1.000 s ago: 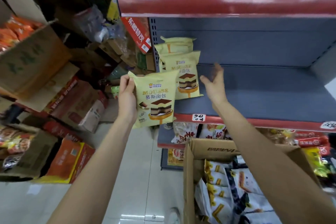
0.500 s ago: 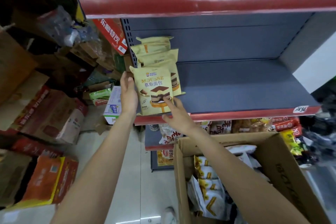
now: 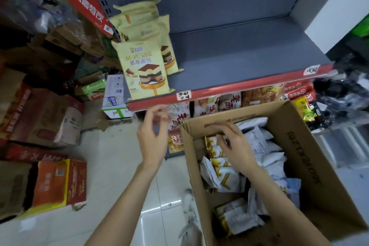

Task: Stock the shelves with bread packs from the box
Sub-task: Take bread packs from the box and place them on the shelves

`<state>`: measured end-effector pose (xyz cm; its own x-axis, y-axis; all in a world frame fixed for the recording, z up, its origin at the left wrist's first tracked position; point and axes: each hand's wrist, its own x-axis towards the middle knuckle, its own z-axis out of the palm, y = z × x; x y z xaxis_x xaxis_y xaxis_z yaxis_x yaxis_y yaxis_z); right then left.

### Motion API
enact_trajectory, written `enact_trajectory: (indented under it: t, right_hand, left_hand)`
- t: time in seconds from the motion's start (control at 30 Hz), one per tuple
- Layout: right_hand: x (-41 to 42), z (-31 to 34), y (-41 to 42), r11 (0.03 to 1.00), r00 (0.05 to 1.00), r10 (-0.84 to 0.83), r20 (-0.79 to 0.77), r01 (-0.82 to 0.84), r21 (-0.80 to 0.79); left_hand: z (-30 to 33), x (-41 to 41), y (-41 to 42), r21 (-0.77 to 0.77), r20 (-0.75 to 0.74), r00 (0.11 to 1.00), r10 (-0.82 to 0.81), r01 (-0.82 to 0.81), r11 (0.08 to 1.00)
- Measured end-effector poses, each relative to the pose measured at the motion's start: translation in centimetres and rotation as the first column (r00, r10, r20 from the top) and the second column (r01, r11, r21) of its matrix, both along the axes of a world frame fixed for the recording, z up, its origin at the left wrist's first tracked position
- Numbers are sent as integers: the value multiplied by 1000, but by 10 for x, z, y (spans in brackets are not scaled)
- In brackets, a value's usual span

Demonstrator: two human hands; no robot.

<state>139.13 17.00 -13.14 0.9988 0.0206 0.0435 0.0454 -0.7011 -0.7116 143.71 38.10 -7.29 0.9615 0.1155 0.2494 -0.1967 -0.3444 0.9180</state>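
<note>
Your right hand's fingers (image 3: 223,134) are curling loosely down over the white-and-yellow bread packs (image 3: 223,173) in the box (image 3: 299,146); can't tell whether they're touching or gripping a pack, nothing is visibly lifted. The right hand (image 3: 235,146) is hanging inside the box's upper-left corner, near the cardboard wall. Your left hand's fingers (image 3: 157,114) are bending loosely w/ nothing in them, blurred, just under the red front edge of the shelf (image 3: 249,54). The left hand (image 3: 153,138) is hovering over the floor (image 3: 111,166), left of the box.

On the shelf, a yellow mousse pack (image 3: 143,70) is standing upright at the front left corner, its bottom edge at the red lip, w/ more yellow packs (image 3: 139,20) lined up behind it toward the back panel. The rest of the shelf's grey board is showing to the right. Below the shelf, a lower tier is holding red-lettered snack bags (image 3: 219,104). Cartons (image 3: 60,181) are sitting on the floor at left, orange and red ones nearest you. A white shoe (image 3: 189,201) is showing by the box's near-left wall.
</note>
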Motion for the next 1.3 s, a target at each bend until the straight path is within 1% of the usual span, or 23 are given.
enact_trajectory:
  t: [0.07, 0.1, 0.13, 0.2, 0.23, 0.27, 0.33, 0.43, 0.5, 0.57, 0.6, 0.67, 0.77, 0.83, 0.9, 1.0, 1.07, 1.2, 1.23, 1.27, 1.3]
  right_hand:
    - [-35, -22, -38, 999, 988, -36, -152, 37, 5]
    - [-50, -32, -56, 998, 977, -62, -204, 62, -6]
    - [-63, -42, -74, 995, 964, -99, -245, 96, -24]
    - [-81, -65, -107, 985, 931, -172, -322, 157, -74]
    - [-85, -78, -122, 979, 911, -202, -360, 174, -109]
    - [-88, -90, -136, 973, 889, -225, -399, 181, -144]
    - [-88, -114, -163, 967, 865, -237, -442, 167, -191]
    - [-82, -141, -196, 963, 867, -223, -446, 126, -238]
    - [-78, -155, -214, 966, 878, -199, -436, 100, -240]
    - [-75, -170, -230, 976, 881, -159, -445, 74, -203]
    - [-74, -177, -236, 981, 874, -150, -463, 73, -180]
    - [-73, -189, -244, 985, 842, -156, -517, 95, -142]
    - [-73, -202, -248, 972, 786, -209, -582, 230, -40]
    - [-73, -210, -249, 949, 770, -265, -580, 316, -14]
    - [-73, -218, -249, 940, 783, -295, -548, 342, -18]
    - [-64, -225, -246, 929, 779, -332, -532, 369, -39]
    - [-54, -228, -247, 919, 764, -354, -540, 392, -48]
    - [-44, -233, -251, 879, 718, -385, -580, 476, 6]
    - [-45, -234, -252, 873, 716, -394, -576, 487, 9]
    - [-48, -235, -253, 865, 716, -402, -570, 501, 19]
    - [-50, -236, -254, 857, 722, -404, -562, 514, 44]
  left_hand:
    - [-18, -19, -14, 108, -47, 993, -105, 109, 988]
    - [-27, -27, -23, 175, -84, 982, -171, 183, 967]
    - [-35, -33, -32, 237, -149, 960, -236, 266, 934]
    - [-56, -42, -53, 331, -371, 875, -312, 438, 836]
    - [-68, -45, -65, 340, -488, 815, -313, 508, 791]
    - [-80, -48, -76, 318, -580, 758, -300, 549, 772]
    - [-103, -54, -100, 260, -674, 691, -259, 551, 793]
    - [-136, -60, -139, 222, -718, 671, -183, 471, 854]
    - [-159, -63, -166, 202, -743, 655, -136, 414, 888]
    - [-182, -65, -190, 188, -755, 644, -126, 396, 899]
    - [-195, -66, -202, 184, -761, 633, -140, 418, 890]
    - [-216, -67, -222, 195, -765, 619, -178, 486, 852]
    - [-240, -63, -247, 278, -708, 678, -197, 525, 805]
    - [-252, -50, -260, 334, -668, 720, -188, 516, 789]
    - [-265, -30, -270, 369, -649, 733, -202, 535, 760]
    - [-284, 1, -282, 366, -703, 662, -260, 651, 665]
    - [-294, 19, -291, 367, -739, 619, -267, 702, 610]
    - [-314, 39, -310, 355, -794, 570, -212, 718, 599]
    - [-318, 39, -314, 376, -805, 562, -189, 730, 571]
    - [-321, 37, -317, 423, -806, 570, -161, 745, 516]
    - [-323, 35, -319, 488, -786, 601, -144, 746, 453]
